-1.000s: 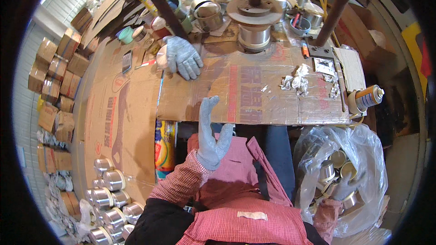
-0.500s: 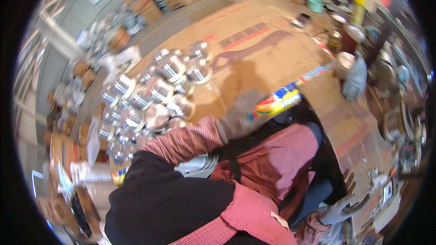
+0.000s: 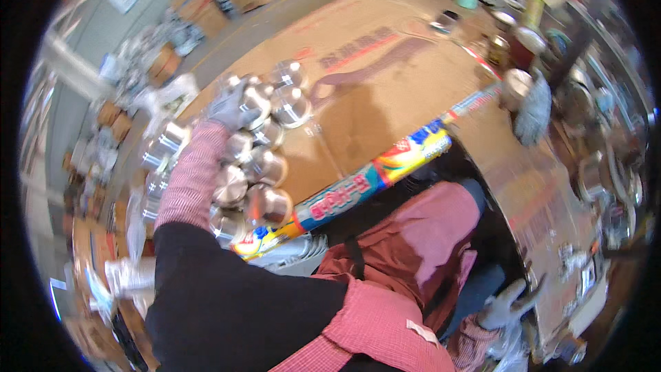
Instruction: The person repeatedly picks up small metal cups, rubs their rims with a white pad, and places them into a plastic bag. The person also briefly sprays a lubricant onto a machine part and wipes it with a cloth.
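My left hand (image 3: 228,107), in a grey glove, reaches into a cluster of shiny cylindrical metal pieces with pale rims (image 3: 289,105) on the cardboard-covered bench (image 3: 379,107). It touches or is right beside one; its fingers are blurred and partly hidden among them. Low at the right, by the bench edge, my right hand (image 3: 509,306), also gloved, has fingers spread and empty. A long colourful printed strip (image 3: 341,193) lines the edge between cardboard and the dark gap over my lap.
A loose grey glove (image 3: 533,114) lies by cans and pots (image 3: 527,48) at the right, beside a dark upright metal post (image 3: 571,41). Stacked cartons (image 3: 200,10) and bagged goods line the wall beyond the aisle. A clear plastic bag (image 3: 506,344) sits below my right hand.
The view has swung left since a second ago. My left hand has moved from above my lap forward and left onto the metal pieces. My right hand stays low at the right.
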Demonstrator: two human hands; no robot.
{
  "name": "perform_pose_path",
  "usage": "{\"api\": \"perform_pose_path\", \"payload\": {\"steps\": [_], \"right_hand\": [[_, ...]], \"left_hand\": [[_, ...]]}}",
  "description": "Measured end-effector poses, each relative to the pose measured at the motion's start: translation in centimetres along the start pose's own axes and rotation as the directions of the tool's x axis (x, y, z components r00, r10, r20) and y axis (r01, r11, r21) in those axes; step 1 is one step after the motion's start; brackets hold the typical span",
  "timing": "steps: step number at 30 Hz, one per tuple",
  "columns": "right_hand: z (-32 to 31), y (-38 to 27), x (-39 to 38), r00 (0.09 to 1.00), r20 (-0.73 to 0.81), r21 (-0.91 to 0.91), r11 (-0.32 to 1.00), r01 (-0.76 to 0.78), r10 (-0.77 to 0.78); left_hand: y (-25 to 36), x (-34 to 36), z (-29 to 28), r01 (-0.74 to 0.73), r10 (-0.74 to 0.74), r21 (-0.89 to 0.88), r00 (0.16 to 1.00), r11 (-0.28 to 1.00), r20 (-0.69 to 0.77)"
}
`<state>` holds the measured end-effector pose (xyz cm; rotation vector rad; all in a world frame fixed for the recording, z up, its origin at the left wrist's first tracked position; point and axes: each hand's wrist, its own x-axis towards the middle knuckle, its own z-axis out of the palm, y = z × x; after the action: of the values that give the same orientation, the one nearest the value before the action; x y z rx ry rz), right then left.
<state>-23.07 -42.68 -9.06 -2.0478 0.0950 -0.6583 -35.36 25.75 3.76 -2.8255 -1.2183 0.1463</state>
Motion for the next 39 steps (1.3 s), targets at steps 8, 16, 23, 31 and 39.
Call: {"api": "perform_pose_path", "payload": {"steps": [8, 16, 23, 31, 39], "right_hand": [[-0.4, 1.9, 0.8, 0.981, -0.048, -0.014, 0.982, 0.189, -0.189], [0.9, -0.1, 3.4, 0.959, -0.051, -0.066, 0.959, 0.275, -0.279], [1.2, -1.8, 5.1, 0.924, -0.019, -0.071, 0.922, 0.38, -0.382], [2.0, 1.2, 11.0, 0.986, -0.078, 0.097, 0.983, 0.156, -0.149], [8.2, 6.9, 23.8, 0.927, -0.365, 0.05, 0.992, 0.116, -0.09]], "left_hand": [[3.0, 1.5, -0.8, -0.106, 0.083, -0.184, 0.988, 0.977, -0.128], [30.4, -3.7, -1.7, -0.936, 0.842, -0.267, 0.329, 0.23, -0.429], [46.2, -8.1, 2.4, -0.979, 0.88, -0.142, 0.194, 0.146, -0.433], [49.3, -10.3, 9.6, -0.469, 0.704, -0.874, 0.576, -0.131, -0.415], [53.7, -10.8, 5.9, -0.507, 0.613, -0.815, 0.559, -0.28, -0.558]]}}
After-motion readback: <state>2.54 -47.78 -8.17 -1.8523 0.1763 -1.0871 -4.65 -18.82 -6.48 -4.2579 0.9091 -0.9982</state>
